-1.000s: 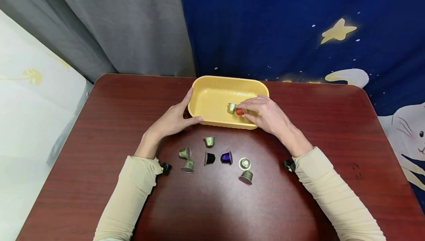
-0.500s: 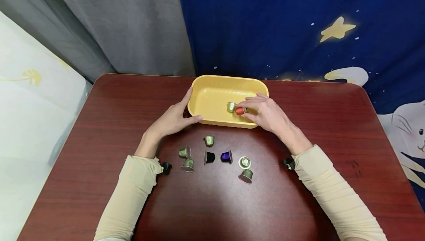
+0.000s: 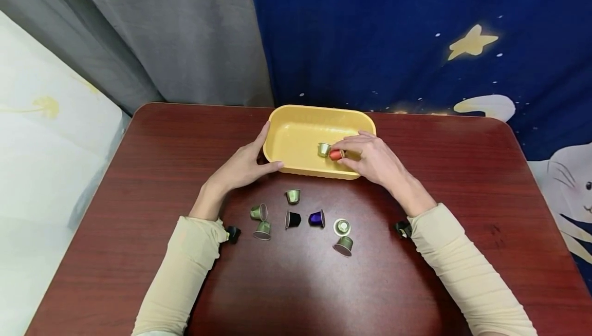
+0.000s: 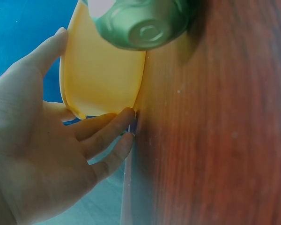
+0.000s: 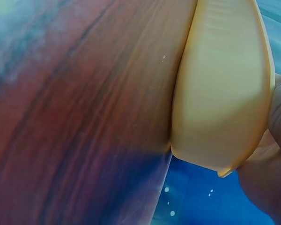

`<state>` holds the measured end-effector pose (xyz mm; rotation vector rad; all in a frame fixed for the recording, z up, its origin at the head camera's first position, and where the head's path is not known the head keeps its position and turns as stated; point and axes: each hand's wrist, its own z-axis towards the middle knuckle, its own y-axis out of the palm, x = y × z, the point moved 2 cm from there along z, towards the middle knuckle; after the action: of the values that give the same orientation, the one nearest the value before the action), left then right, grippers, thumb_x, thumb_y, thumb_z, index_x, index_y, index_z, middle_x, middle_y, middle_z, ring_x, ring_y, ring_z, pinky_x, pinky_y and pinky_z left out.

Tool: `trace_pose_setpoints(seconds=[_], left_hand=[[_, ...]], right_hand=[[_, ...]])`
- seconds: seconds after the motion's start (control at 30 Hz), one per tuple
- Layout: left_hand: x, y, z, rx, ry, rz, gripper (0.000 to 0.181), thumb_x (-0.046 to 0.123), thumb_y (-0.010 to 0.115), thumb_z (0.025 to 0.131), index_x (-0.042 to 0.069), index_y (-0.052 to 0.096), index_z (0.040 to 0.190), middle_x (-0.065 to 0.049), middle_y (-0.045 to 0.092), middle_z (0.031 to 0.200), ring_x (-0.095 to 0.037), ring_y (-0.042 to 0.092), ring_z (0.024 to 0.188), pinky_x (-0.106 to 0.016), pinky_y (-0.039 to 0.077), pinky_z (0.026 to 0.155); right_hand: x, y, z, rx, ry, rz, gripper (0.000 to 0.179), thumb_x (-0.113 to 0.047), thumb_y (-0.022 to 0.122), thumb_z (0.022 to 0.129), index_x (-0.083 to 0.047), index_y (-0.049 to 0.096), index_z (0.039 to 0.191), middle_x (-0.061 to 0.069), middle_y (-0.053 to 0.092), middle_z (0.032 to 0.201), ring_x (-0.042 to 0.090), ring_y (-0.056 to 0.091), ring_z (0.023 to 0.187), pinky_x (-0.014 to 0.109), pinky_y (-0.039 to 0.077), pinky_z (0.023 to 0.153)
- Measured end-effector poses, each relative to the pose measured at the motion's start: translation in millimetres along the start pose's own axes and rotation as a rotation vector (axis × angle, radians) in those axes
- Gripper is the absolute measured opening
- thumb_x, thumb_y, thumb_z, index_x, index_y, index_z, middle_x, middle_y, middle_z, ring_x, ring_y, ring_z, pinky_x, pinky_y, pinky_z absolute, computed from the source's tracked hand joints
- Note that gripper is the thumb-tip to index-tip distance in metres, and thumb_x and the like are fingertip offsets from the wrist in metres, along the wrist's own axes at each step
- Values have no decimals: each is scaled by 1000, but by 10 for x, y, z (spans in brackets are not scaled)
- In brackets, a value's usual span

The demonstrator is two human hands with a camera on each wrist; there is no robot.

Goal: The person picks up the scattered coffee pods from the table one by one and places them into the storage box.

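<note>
A yellow plastic basin [image 3: 296, 141] stands at the table's back edge. My left hand [image 3: 236, 166] steadies its left end, with the thumb on the near rim and nearly straight fingers along the side. Inside the basin my right hand [image 3: 374, 159] has thumb and forefinger around a red coffee capsule [image 3: 336, 155]. A pale green capsule [image 3: 324, 149] lies just left of it, and several others are on the table: green [image 3: 293, 196], black [image 3: 293, 219], purple [image 3: 317, 218]. In the right wrist view the basin wall [image 5: 220, 84] hides the fingertips and the red capsule.
Two green capsules [image 3: 262, 230] sit near the left wrist. An upturned one [image 3: 342, 227] and a tilted one [image 3: 344, 246] lie at right centre. In the left wrist view a green capsule [image 4: 147, 30] looms large. Curtains [image 3: 370, 33] hang behind the dark wooden table [image 3: 453, 161].
The right hand stays in the basin in nearly the same place. Its fingers have shifted slightly and more of the red capsule shows. The left hand has not moved.
</note>
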<state>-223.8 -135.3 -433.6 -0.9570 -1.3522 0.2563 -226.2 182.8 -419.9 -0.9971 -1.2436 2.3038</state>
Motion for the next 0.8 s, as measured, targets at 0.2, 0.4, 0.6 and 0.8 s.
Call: trace_pose_setpoints(seconds=[0.2, 0.4, 0.6, 0.8], left_hand=[[2, 6, 3, 4, -8, 0, 104, 58, 67, 88, 35, -6, 159, -11, 35, 157, -20, 45, 134, -43, 38, 108], [-14, 32, 13, -4, 1, -5, 104, 60, 66, 87, 36, -5, 159, -10, 36, 156, -20, 46, 132, -43, 38, 108], [-23, 9, -4, 10, -6, -8, 103, 58, 67, 88, 34, -4, 159, -11, 36, 156, -20, 45, 133, -43, 38, 108], [13, -7, -8, -3, 5, 1, 105, 59, 67, 88, 32, -6, 159, -13, 37, 155, -23, 44, 135, -45, 37, 109]], right_hand=[[12, 0, -8, -11, 11, 2, 28, -18, 81, 84, -15, 77, 112, -1, 73, 113, 18, 65, 112, 47, 34, 112], [27, -2, -46, -14, 10, -12, 33, -17, 80, 84, -11, 75, 116, 10, 69, 122, 32, 56, 126, 47, 31, 114], [18, -23, -47, 11, -28, -46, 43, -19, 81, 84, -15, 71, 126, 12, 60, 136, 37, 40, 139, 51, 27, 115], [13, -66, -42, 13, -49, -66, 41, -19, 79, 85, -14, 72, 125, 15, 59, 138, 38, 38, 140, 55, 25, 115]])
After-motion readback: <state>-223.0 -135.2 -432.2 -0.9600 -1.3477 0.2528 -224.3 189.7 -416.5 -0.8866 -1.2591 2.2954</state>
